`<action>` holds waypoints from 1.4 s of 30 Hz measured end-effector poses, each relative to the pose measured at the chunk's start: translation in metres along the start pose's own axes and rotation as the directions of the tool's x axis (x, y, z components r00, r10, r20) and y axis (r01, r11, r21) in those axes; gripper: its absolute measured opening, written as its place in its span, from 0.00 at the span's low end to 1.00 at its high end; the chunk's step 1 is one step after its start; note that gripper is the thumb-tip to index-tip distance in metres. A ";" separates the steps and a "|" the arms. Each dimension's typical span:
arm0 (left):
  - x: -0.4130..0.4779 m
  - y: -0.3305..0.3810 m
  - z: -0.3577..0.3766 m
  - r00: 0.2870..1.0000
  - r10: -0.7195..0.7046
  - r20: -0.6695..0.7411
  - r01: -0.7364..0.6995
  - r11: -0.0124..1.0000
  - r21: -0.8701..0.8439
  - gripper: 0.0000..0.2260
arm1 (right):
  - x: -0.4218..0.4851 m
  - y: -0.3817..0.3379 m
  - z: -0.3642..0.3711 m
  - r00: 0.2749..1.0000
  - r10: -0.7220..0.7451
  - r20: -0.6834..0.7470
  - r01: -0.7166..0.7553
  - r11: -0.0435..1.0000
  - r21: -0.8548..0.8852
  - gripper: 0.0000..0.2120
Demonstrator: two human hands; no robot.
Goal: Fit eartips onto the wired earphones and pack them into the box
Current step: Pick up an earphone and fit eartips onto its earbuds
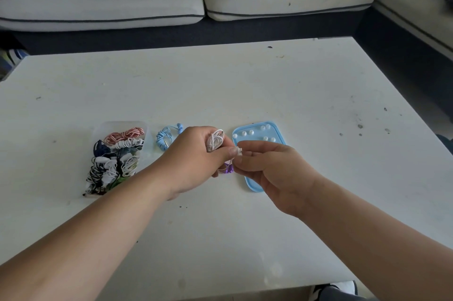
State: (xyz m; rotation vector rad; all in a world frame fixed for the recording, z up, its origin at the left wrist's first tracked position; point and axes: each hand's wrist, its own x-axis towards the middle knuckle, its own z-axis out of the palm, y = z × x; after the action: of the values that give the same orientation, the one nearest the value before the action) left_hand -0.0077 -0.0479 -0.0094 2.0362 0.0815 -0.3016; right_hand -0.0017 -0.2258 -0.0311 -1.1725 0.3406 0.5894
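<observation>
Forearms [103,227] are extended over the surface [220,80], where the clear box [104,128] lies left and the blue tray [255,187] right. White earphones [215,141] are held coiled in the closed grip of the left hand [193,158] — one end is presented rightward — and a small white eartip [239,150], it seems, is pinched by the right hand [272,173] against it.

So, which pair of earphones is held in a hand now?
The whitish pair, gripped by the left hand, its end pinched by the right hand; the blue pair lies on the table, others in the clear box.
</observation>
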 end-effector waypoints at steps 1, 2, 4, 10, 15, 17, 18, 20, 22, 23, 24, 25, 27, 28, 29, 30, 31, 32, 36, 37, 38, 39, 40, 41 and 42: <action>0.000 0.001 -0.001 1.000 -0.006 -0.003 0.006 1.000 0.009 0.05 | -0.001 -0.002 0.000 0.999 0.000 -0.032 0.001 1.000 0.019 0.15; 0.000 0.001 -0.001 1.000 -0.010 -0.004 0.010 1.000 0.017 0.05 | -0.003 -0.003 0.000 0.998 0.002 -0.065 0.001 0.999 0.035 0.14; 0.001 0.001 -0.002 1.000 -0.013 -0.003 0.014 1.000 0.019 0.05 | -0.005 -0.005 0.001 0.995 0.009 -0.103 -0.002 0.998 0.069 0.13; 0.001 0.001 0.006 0.999 -0.030 -0.021 0.030 0.999 -0.026 0.04 | -0.009 -0.006 0.005 0.994 -0.014 -0.111 0.010 0.999 -0.035 0.13; 0.000 0.003 0.009 0.994 -0.050 -0.094 0.037 0.990 -0.138 0.03 | -0.006 -0.009 0.010 0.978 -0.169 -0.123 0.117 0.929 -0.350 0.14; 0.001 0.004 0.003 0.986 -0.078 -0.149 0.050 0.982 -0.181 0.03 | 0.000 -0.014 0.016 0.969 -0.227 -0.102 0.162 0.887 -0.432 0.14; 0.002 0.004 0.002 0.980 -0.089 -0.177 0.055 0.980 -0.190 0.03 | 0.004 -0.016 0.015 0.963 -0.253 -0.094 0.183 0.868 -0.462 0.12; 0.005 0.002 -0.004 0.968 -0.111 -0.227 0.068 0.979 -0.190 0.03 | 0.018 -0.022 0.013 0.939 -0.329 -0.105 0.222 0.809 -0.543 0.06; 0.007 -0.001 -0.009 0.959 -0.136 -0.250 0.091 0.979 -0.181 0.02 | 0.041 -0.024 0.007 0.888 -0.439 -0.135 0.229 0.678 -0.698 0.03; 0.008 -0.002 -0.011 0.957 -0.144 -0.250 0.101 0.979 -0.178 0.02 | 0.052 -0.023 0.005 0.862 -0.491 -0.129 0.221 0.591 -0.776 0.05; 0.009 -0.003 -0.012 0.957 -0.148 -0.249 0.105 0.978 -0.178 0.02 | 0.062 -0.021 0.004 0.847 -0.521 -0.103 0.209 0.506 -0.837 0.06; 0.009 -0.004 -0.012 0.958 -0.147 -0.246 0.104 0.979 -0.178 0.02 | 0.071 -0.017 0.003 0.845 -0.531 -0.068 0.200 0.431 -0.880 0.07; 0.010 -0.005 -0.014 0.961 -0.141 -0.239 0.100 0.979 -0.177 0.02 | 0.085 -0.009 0.006 0.864 -0.504 0.007 0.171 0.279 -0.945 0.10; 0.010 -0.006 -0.015 0.961 -0.140 -0.238 0.098 0.979 -0.179 0.02 | 0.090 -0.005 0.009 0.876 -0.480 0.039 0.149 0.192 -0.970 0.10; 0.010 -0.007 -0.017 0.961 -0.139 -0.238 0.098 0.979 -0.179 0.02 | 0.094 -0.002 0.013 0.886 -0.459 0.064 0.130 0.112 -0.985 0.09; 0.011 -0.007 -0.019 0.961 -0.137 -0.239 0.096 0.980 -0.174 0.02 | 0.097 -0.001 0.016 0.892 -0.446 0.072 0.108 0.055 -0.993 0.08; 0.011 -0.007 -0.021 0.962 -0.133 -0.239 0.094 0.981 -0.170 0.02 | 0.100 0.001 0.018 0.894 -0.444 0.064 0.083 0.023 -0.996 0.08; 0.010 -0.006 -0.023 0.962 -0.130 -0.239 0.090 0.981 -0.170 0.02 | 0.102 0.001 0.019 0.892 -0.449 0.047 0.056 0.007 -0.998 0.09; 0.009 -0.008 -0.027 0.963 -0.128 -0.239 0.085 0.980 -0.180 0.02 | 0.106 0.000 0.018 0.891 -0.453 0.004 -0.005 -0.020 -1.000 0.06; 0.008 -0.008 -0.028 0.962 -0.128 -0.240 0.086 0.980 -0.181 0.02 | 0.107 0.000 0.017 0.890 -0.456 0.006 -0.002 -0.016 -1.000 0.06; 0.007 -0.009 -0.029 0.962 -0.129 -0.242 0.086 0.980 -0.181 0.02 | 0.106 0.000 0.016 0.885 -0.466 0.010 0.014 0.006 -1.000 0.06; 0.006 -0.009 -0.029 0.960 -0.132 -0.246 0.086 0.979 -0.186 0.03 | 0.104 -0.001 0.016 0.877 -0.479 0.016 0.045 0.050 -0.998 0.07; 0.005 -0.009 -0.030 0.959 -0.132 -0.252 0.084 0.978 -0.192 0.03 | 0.100 -0.004 0.017 0.870 -0.493 0.016 0.087 0.121 -0.989 0.08; 0.005 -0.008 -0.031 0.957 -0.129 -0.260 0.078 0.977 -0.196 0.03 | 0.095 -0.008 0.020 0.863 -0.505 0.003 0.132 0.219 -0.967 0.08; 0.004 -0.007 -0.032 0.956 -0.125 -0.265 0.072 0.977 -0.202 0.03 | 0.086 -0.013 0.025 0.867 -0.497 -0.027 0.170 0.347 -0.922 0.07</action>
State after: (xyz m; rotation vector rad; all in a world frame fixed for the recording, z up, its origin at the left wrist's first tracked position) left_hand 0.0010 -0.0173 -0.0023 1.8739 0.3739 -0.0651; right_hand 0.0740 -0.1839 -0.0586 -2.3762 -0.0278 0.1521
